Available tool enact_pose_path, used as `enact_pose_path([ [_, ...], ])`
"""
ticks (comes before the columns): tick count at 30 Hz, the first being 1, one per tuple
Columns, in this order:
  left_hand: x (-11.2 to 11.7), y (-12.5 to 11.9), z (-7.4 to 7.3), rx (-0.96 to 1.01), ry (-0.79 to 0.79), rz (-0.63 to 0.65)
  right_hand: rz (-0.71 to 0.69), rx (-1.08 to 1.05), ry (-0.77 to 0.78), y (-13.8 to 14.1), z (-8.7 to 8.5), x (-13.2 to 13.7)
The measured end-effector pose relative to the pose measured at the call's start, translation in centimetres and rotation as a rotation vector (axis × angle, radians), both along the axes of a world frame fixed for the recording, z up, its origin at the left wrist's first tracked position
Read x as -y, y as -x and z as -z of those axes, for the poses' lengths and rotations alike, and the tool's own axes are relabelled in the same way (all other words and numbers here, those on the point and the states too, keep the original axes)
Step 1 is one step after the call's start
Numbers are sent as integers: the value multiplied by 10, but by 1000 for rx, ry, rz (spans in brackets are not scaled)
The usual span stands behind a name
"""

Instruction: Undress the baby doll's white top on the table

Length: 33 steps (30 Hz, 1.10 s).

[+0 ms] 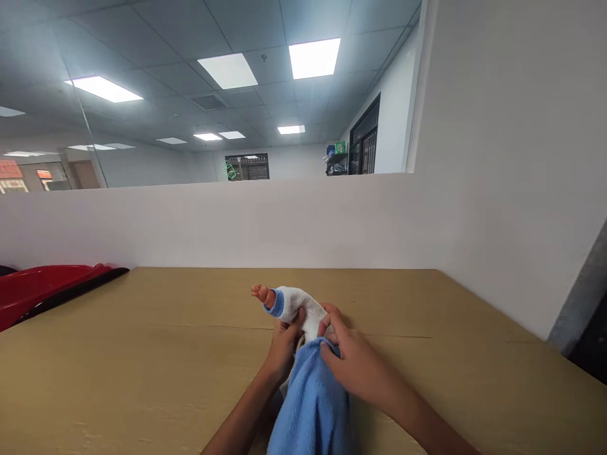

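A doll [263,294] in a white fleece garment [303,303] with a blue cuff is in the middle of the head view, one small hand sticking out to the left. My left hand [283,344] grips the white sleeve from below, thumb on top. Blue fleece cloth [315,398] hangs from the doll toward me. At the upper edge of this cloth, my right hand [342,347] pinches the fabric with its thumb and fingers. The doll's head is hidden, and most of its body is covered by cloth and hands.
The doll is over a tan tabletop [190,366] with a thin seam across it. At the far left lies a red plastic basin-like object [47,284] with a black edge. A white low wall [265,221] with a glass pane above borders the table's back.
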<state>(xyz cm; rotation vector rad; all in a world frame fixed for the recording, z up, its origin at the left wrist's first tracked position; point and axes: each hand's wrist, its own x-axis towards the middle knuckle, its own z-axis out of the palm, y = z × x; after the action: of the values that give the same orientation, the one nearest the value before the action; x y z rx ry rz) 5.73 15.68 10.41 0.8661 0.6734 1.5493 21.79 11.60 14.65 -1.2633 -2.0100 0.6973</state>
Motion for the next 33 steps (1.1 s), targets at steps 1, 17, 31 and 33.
enact_pose_path([
  [1,0,0,0,5,-4,-2,-21,36,58,-2,-3,2],
  [17,-6,3,6,-8,2,22,-197,-214,179,8,-18,-2],
  [31,-17,23,18,37,119,-146,166,-320,-320,-14,40,6],
  [33,-24,31,23,45,133,-199,71,-410,-235,-23,63,12],
])
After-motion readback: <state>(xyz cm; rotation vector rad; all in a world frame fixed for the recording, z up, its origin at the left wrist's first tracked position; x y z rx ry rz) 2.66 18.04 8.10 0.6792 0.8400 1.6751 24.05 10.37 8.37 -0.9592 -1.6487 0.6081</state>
